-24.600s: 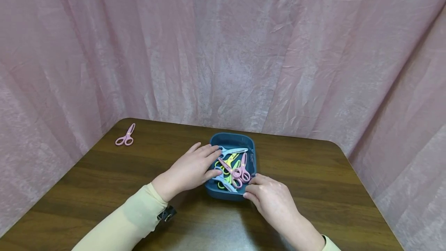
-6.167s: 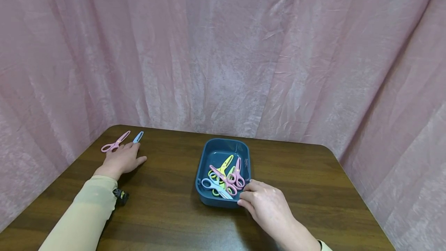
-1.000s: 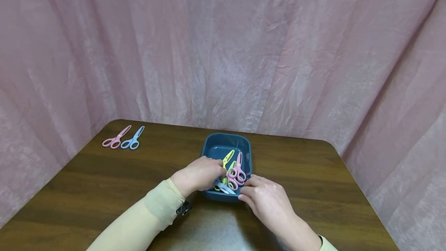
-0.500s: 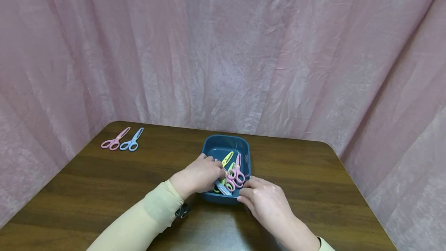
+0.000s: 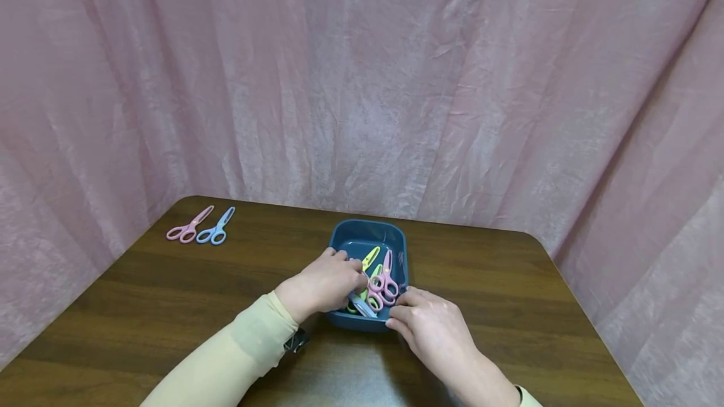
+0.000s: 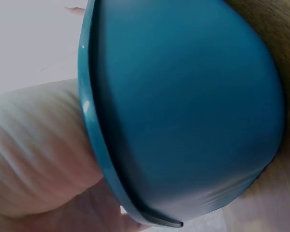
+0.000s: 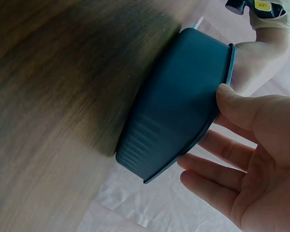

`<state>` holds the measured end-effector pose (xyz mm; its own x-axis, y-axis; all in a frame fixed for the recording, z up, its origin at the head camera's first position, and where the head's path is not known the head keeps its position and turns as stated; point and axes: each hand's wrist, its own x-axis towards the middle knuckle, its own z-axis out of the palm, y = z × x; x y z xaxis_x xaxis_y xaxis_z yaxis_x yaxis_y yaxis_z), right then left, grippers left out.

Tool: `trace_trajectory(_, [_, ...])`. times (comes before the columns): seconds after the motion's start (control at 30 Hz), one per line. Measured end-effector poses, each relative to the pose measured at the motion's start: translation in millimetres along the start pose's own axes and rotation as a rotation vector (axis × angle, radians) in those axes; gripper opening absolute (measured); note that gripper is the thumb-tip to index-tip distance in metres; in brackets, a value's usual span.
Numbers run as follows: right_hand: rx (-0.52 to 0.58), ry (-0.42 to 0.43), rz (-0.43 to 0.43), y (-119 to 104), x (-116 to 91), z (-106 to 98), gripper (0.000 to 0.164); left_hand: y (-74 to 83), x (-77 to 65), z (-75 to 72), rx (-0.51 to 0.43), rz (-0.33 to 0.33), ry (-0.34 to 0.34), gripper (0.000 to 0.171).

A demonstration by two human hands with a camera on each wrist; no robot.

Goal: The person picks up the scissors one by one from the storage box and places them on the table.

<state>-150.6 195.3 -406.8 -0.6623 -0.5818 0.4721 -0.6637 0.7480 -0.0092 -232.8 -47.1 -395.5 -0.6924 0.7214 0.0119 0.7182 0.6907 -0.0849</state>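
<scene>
The dark teal plastic bin [image 5: 357, 323] holds several children's scissors. My left hand [image 5: 323, 284] reaches over its left rim, with the fingers curled down onto light blue scissors [image 5: 362, 306]; their handles are hidden under the hand. Close to those fingertips lie pink scissors [image 5: 387, 278] and yellow scissors [image 5: 370, 257]. At the bin's near right corner, my right hand [image 5: 437, 325] grips the rim. The right wrist view shows its thumb on the outside of the bin wall [image 7: 174, 92]. In the left wrist view the bin [image 6: 183, 106] covers the left fingers.
Pink scissors [image 5: 189, 226] and light blue scissors [image 5: 217, 227] lie side by side at the far left of the brown wooden table [image 5: 481, 256]. A pink curtain [image 5: 362, 80] hangs just behind the table's back edge.
Earlier, the left hand set light blue scissors beside the pink ones, then returned to the bin. Over the last second, the blue blades under it turned slightly; the right hand stayed on the rim.
</scene>
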Motion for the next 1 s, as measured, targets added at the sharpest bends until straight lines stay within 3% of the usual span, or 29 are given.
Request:
trace_trajectory(0.27, [-0.002, -0.008, 0.007, 0, 1, 0, 0.007, -0.2, -3.3, -8.7, 0.014, 0.005, 0.060, 0.033])
trace_trajectory(0.57, [-0.003, -0.003, 0.007, -1, 1, -1, 0.008, -1.9, -4.6, -14.6, 0.047, -0.002, 0.076, 0.030])
trace_trajectory(1.0, [0.005, -0.002, 0.000, -1, 0, 0, 0.006, -9.2, -11.1, -24.5, 0.164, -0.109, 0.191, 0.034])
